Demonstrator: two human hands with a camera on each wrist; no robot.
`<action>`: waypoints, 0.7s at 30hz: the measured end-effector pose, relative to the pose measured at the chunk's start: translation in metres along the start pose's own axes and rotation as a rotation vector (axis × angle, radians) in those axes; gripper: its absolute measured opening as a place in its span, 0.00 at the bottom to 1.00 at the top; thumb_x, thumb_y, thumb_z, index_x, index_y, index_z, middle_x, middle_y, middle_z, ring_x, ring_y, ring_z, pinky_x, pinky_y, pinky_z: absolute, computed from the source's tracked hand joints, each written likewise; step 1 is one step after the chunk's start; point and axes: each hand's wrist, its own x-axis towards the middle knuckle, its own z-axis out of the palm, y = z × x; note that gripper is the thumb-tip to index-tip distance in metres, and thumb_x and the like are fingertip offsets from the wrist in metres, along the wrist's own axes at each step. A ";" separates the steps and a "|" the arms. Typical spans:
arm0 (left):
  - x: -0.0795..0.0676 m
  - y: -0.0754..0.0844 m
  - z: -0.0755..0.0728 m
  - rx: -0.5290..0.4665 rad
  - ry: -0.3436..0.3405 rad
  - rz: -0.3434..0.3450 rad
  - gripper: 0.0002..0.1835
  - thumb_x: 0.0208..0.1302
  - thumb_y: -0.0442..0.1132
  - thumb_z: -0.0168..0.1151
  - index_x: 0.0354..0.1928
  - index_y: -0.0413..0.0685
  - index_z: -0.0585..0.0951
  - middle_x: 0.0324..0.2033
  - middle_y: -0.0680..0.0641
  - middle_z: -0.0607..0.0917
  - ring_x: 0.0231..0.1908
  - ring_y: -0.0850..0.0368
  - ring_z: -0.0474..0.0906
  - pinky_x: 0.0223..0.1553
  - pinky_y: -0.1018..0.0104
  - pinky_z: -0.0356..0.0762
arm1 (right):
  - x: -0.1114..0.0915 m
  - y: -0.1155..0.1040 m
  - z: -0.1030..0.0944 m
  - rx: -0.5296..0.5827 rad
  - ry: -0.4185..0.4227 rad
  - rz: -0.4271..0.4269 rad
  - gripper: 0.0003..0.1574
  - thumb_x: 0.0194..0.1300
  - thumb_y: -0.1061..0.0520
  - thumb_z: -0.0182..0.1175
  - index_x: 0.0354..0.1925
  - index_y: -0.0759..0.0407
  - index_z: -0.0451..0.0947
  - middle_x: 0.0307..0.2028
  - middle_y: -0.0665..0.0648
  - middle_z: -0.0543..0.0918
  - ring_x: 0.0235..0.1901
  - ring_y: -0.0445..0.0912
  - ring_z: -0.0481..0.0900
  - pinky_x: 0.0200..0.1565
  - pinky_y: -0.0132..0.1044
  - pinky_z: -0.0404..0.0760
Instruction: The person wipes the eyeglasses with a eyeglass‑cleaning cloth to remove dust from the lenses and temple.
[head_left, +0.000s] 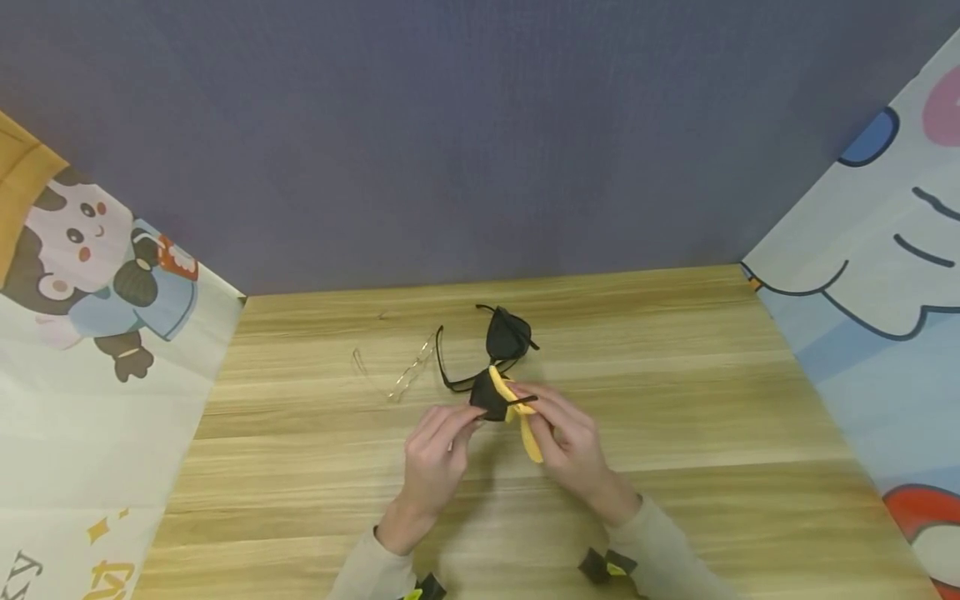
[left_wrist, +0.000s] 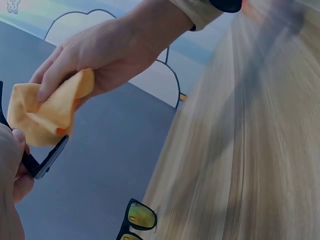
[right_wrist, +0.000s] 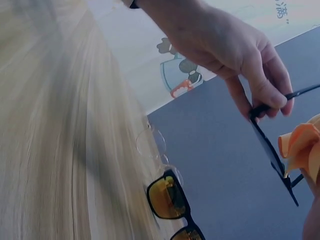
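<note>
Well, the left hand [head_left: 435,450] pinches the black glasses [head_left: 487,397] at a corner of the frame, up above the counter [head_left: 690,375], and the right hand [head_left: 567,437] pinches a yellow cloth [head_left: 532,442] close by the lenses. So the glasses sit between the two hands. They look light and stiff, but their thin arms could bend or snap. The lenses may be slick and might scratch, so the rim or the corner by the arm seems the best place to hold. The cloth looks soft and floppy, so a little pinch should do.
</note>
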 end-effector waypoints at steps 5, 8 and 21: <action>-0.001 0.000 0.006 -0.017 -0.008 0.002 0.05 0.66 0.30 0.66 0.39 0.34 0.86 0.32 0.42 0.88 0.30 0.51 0.84 0.38 0.71 0.88 | 0.000 -0.006 0.006 -0.008 0.016 0.006 0.16 0.78 0.61 0.56 0.52 0.75 0.82 0.49 0.70 0.87 0.45 0.49 0.88 0.43 0.25 0.86; -0.002 0.000 0.009 -0.019 -0.016 -0.002 0.04 0.63 0.28 0.67 0.39 0.34 0.86 0.32 0.42 0.89 0.30 0.51 0.85 0.38 0.71 0.88 | -0.001 -0.010 0.011 -0.031 0.020 0.016 0.19 0.79 0.59 0.56 0.52 0.75 0.82 0.46 0.70 0.88 0.40 0.50 0.89 0.42 0.26 0.88; 0.002 0.005 0.010 -0.064 0.004 -0.067 0.10 0.52 0.16 0.66 0.36 0.32 0.86 0.29 0.40 0.88 0.28 0.48 0.85 0.37 0.70 0.88 | -0.003 -0.013 0.015 0.160 -0.067 -0.004 0.22 0.81 0.65 0.44 0.61 0.78 0.75 0.61 0.70 0.80 0.65 0.53 0.79 0.69 0.44 0.76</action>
